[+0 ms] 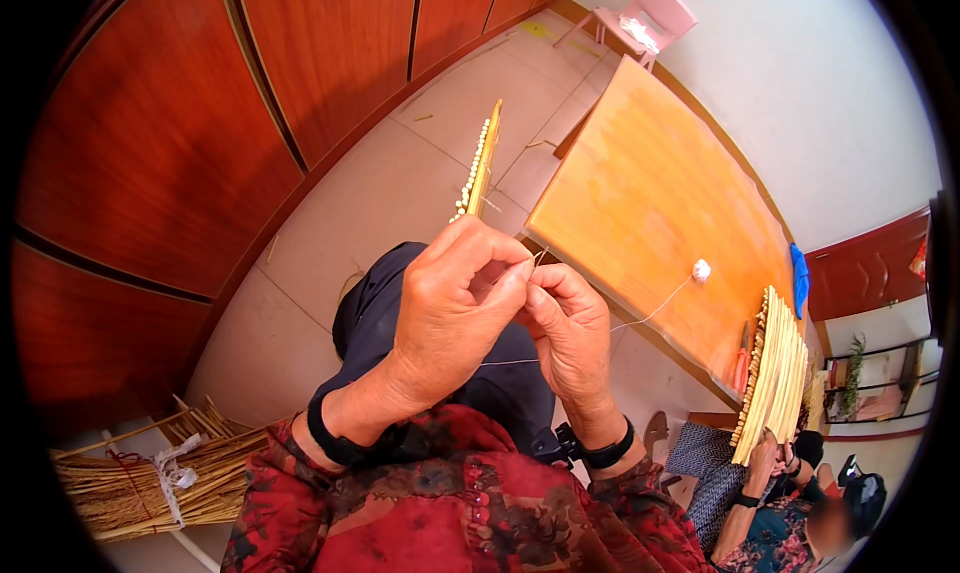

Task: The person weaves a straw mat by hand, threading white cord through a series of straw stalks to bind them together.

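I see white thread point(650, 319) over dark trousers point(375, 298), left hand point(460, 291) and right hand point(572, 333) pinching it at the fingertips; it trails to a ball point(701, 270) on the orange table point(640, 188). Stalk panel point(484, 168) just beyond left hand; tied stalks point(130, 480) lower left; pink chair point(666, 8) bears something white.

The orange wooden table point(650, 173) bore a white ball of thread point(701, 271) and, near its edge, a red-handled tool point(742, 367).

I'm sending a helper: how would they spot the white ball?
Find the orange table. On top, left of the stalks, sits the ball. Unlike the long stalks, it is round and white, trailing thread toward the right hand.
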Tool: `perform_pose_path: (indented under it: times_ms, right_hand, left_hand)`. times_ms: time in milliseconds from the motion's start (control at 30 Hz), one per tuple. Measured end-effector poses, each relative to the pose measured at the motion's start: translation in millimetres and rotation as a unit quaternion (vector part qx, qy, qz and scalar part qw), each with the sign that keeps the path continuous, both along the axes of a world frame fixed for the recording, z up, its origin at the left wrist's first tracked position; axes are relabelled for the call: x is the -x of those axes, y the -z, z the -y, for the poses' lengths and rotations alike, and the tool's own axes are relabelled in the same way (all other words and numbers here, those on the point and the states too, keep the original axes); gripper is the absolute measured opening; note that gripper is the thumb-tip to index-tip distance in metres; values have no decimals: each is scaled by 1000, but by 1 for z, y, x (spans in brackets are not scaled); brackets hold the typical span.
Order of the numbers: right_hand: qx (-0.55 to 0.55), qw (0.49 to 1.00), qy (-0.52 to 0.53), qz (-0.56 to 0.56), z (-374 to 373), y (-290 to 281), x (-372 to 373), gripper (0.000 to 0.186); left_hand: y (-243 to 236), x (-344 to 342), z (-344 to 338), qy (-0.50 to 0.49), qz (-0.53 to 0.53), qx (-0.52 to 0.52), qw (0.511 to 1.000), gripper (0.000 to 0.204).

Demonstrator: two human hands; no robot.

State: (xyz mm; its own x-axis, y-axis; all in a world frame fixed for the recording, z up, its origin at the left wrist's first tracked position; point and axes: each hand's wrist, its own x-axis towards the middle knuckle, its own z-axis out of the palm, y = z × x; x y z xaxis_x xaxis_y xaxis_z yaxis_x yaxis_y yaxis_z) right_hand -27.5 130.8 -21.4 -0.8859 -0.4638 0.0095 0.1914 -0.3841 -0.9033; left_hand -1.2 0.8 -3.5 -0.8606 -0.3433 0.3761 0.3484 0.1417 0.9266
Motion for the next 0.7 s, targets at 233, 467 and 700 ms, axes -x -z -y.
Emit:
perform_pose_path:
  times_ms: [233, 467, 700]
  right_hand:
    - [-3, 1000, 3, -7, -1, 3, 0, 13]
    - [-13, 1000, -2, -22, -2, 1, 0, 13]
    - [-24, 999, -8, -38, -2, 2, 1, 12]
  left_hand:
    - [-1, 0, 0, 7, 10, 4, 1000, 7]
    - [-1, -1, 1, 8, 19, 21, 1000, 6]
    - [-2, -1, 0, 13, 31, 6, 999, 6]
